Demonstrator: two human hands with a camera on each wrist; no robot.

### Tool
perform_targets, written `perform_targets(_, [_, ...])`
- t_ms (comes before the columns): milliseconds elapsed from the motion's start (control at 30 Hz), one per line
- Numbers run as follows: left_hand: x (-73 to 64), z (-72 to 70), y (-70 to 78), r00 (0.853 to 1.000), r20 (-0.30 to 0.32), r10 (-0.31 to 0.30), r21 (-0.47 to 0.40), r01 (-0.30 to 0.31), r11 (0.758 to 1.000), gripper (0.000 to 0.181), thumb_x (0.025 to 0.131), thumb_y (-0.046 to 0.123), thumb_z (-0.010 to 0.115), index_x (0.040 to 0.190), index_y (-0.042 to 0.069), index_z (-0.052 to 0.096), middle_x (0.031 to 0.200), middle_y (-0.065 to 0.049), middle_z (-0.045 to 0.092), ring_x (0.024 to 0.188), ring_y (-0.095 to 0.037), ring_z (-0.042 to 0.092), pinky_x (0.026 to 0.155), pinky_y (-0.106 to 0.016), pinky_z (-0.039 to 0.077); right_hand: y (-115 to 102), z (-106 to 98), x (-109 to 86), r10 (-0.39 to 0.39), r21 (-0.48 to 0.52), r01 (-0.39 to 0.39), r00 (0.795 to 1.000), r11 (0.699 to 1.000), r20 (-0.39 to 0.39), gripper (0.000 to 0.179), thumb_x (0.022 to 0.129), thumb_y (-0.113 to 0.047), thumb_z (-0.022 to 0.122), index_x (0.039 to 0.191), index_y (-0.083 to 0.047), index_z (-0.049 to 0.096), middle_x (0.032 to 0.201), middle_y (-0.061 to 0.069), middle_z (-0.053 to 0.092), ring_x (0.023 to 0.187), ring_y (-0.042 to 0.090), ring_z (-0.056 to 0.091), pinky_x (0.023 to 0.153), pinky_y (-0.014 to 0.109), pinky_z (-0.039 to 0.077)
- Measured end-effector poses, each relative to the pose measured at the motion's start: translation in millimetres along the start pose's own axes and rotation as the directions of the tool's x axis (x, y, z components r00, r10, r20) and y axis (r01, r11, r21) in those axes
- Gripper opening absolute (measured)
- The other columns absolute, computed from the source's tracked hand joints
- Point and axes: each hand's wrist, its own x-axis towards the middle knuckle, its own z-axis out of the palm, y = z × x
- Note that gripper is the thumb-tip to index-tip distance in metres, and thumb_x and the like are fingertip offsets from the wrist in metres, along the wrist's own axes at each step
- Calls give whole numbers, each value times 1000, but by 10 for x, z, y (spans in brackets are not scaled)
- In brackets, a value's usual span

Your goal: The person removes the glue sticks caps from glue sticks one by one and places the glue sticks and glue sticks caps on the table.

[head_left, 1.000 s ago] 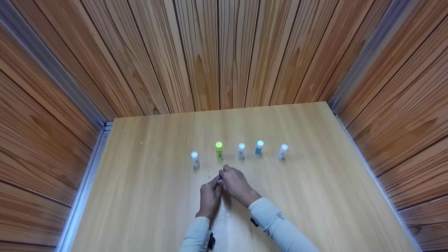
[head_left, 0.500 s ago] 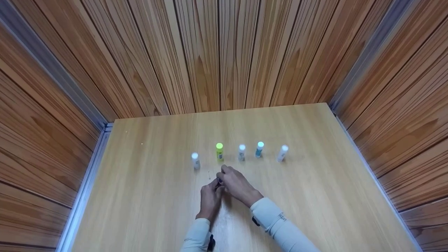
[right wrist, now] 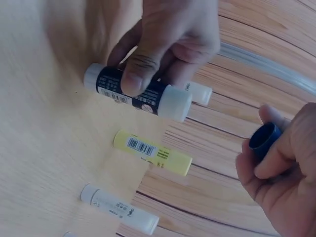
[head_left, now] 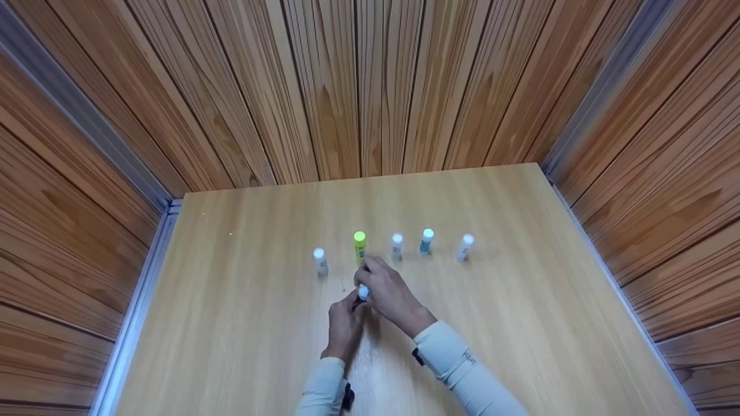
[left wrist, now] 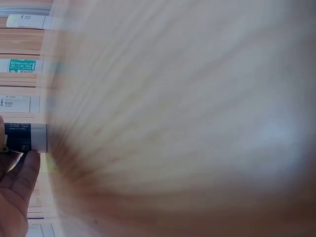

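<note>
Being gripped by the fingers of the left hand [right wrist: 170,34] is a dark-labelled glue stick [right wrist: 154,101], roughly upright; a blue cap [right wrist: 261,138] is pinched, apart from it, in the right hand [right wrist: 292,173]. Beyond, five other glue sticks [head_left: 396,247] are spaced across the table [head_left: 231,318].

Pale wood-grain table [head_left: 248,323], standing across it left to right, white glue stick [head_left: 321,263], lime-green stick [head_left: 359,246], second white stick [head_left: 397,247], white-and-teal stick [head_left: 426,242], third white stick [head_left: 463,249], nearer, upright dark-blue stick [right wrist: 154,101], two pale specks [head_left: 230,234] at far left.
</note>
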Motion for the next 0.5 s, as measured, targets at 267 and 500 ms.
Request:
perform_targets(267, [-13,15,4,1000,-5,-2,-52,2,999,21,91,12,66,112,13,68,107,4,71,108,-14,64,89,-31,53,306,29,-130,126,93,-105,958,990,-257,29,80,6,61,104,-6,70,104,5,56,95,18,61,81,28,55])
perform_targets(500, [-19,11,-2,1000,-14,-10,-65,10,998,25,92,13,65,116,11,67,108,1,70,110,-14,63,91,-32,52,533,198,-340,316,159,-285,921,945,-229,41,82,-5,62,122,4,63,101,11,57,84,19,58,72,32,55])
